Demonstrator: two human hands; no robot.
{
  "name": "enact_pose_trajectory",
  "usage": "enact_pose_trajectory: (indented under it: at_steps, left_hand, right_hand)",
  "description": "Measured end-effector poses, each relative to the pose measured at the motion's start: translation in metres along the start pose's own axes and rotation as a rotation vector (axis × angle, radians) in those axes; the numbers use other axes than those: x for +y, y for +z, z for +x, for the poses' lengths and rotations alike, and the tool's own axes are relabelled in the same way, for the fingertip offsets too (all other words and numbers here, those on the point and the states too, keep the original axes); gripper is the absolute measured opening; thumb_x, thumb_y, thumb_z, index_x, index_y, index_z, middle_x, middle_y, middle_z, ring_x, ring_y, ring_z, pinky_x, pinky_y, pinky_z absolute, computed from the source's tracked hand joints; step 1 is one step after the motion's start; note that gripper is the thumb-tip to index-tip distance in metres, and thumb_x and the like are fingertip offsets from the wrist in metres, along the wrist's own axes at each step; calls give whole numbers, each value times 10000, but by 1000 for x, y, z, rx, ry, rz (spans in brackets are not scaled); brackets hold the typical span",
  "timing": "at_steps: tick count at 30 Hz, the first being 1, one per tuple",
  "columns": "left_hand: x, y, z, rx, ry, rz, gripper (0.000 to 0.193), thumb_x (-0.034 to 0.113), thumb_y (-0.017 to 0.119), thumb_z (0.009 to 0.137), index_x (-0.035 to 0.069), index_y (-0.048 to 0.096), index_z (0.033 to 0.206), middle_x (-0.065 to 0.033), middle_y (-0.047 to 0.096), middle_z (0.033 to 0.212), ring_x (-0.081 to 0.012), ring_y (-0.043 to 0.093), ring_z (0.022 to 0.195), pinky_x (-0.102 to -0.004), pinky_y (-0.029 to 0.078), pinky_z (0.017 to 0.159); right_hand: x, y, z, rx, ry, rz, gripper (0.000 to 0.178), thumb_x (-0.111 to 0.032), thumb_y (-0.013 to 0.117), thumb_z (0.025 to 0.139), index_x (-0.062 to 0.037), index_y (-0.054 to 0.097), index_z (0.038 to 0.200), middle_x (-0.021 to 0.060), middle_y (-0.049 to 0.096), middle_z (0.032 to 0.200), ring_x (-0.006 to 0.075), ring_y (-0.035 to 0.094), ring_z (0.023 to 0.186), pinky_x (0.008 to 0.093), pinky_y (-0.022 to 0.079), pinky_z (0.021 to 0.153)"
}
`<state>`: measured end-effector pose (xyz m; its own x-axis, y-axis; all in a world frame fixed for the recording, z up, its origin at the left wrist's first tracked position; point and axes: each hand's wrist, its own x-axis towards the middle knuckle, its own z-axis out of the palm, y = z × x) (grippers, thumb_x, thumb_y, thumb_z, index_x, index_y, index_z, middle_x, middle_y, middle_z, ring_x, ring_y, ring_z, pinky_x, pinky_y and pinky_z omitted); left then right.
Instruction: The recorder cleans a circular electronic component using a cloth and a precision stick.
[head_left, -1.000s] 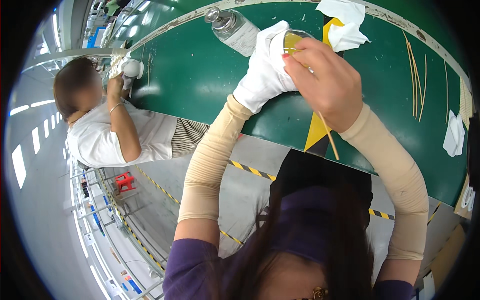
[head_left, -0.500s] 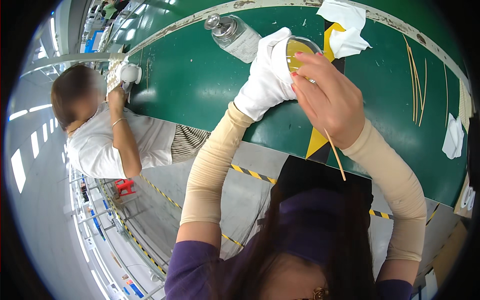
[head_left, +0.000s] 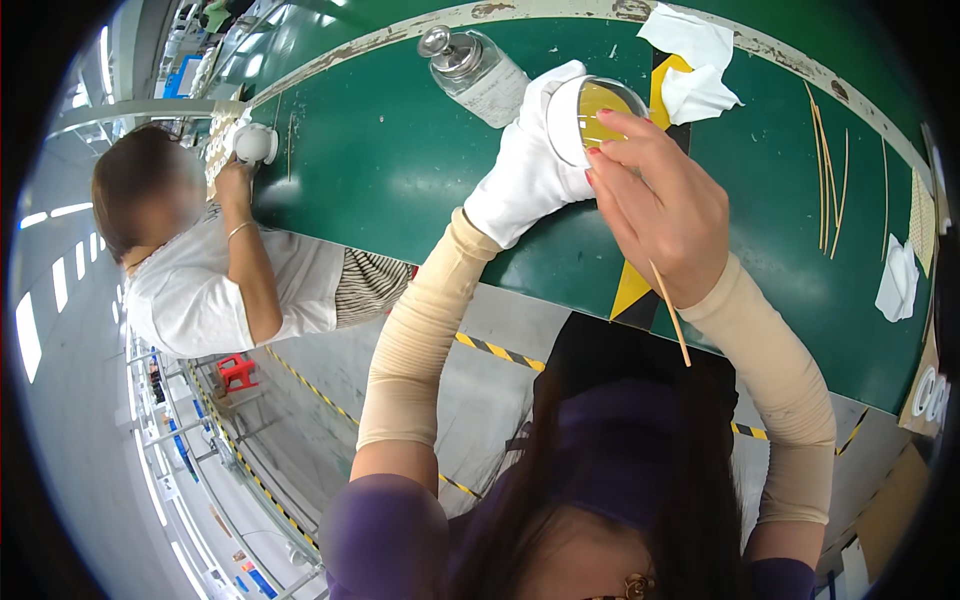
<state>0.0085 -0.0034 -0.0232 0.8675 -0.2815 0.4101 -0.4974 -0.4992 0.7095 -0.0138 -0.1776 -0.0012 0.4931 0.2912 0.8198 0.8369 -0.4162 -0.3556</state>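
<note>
My left hand (head_left: 525,160), in a white glove, is closed around a round white housing (head_left: 566,122) with a clear glassy front over a yellow face (head_left: 602,101). It is held up above the green table. My right hand (head_left: 668,205) is bare, its fingertips at the clear front's near rim. A thin wooden stick (head_left: 671,315) is gripped in that hand and sticks out below the palm toward me; its other end is hidden by the fingers.
A glass bottle with a metal top (head_left: 478,75) stands beyond my left hand. White cloths (head_left: 690,50) lie at the far edge, another cloth (head_left: 897,280) at right near several thin sticks (head_left: 824,165). To the left, a co-worker (head_left: 215,260) holds a white round object (head_left: 255,144).
Both hands stay almost in place, the right fingertips still at the clear front. The view has shifted slightly. The co-worker's hand and white object have moved a little.
</note>
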Motion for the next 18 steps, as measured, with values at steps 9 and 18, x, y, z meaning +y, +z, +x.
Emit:
enact_pose_trajectory:
  at_steps: [9,18]
  left_hand:
    - [4,7,-3,43,-37,3,863,298,832,669,54,343,1337,-104,548,1163,-236,567,1054,-323,454,918]
    - [8,8,-4,-20,-58,16,986,285,889,577,16,301,1320,-111,507,1201,-214,519,1108,-329,404,977]
  right_hand:
    - [-5,-3,9,13,156,65,163,53,712,710,-9,576,777,114,622,928,283,653,930,312,531,709]
    - [18,-9,26,-26,469,342,58,11,679,770,33,628,784,104,647,1001,167,618,838,252,476,730]
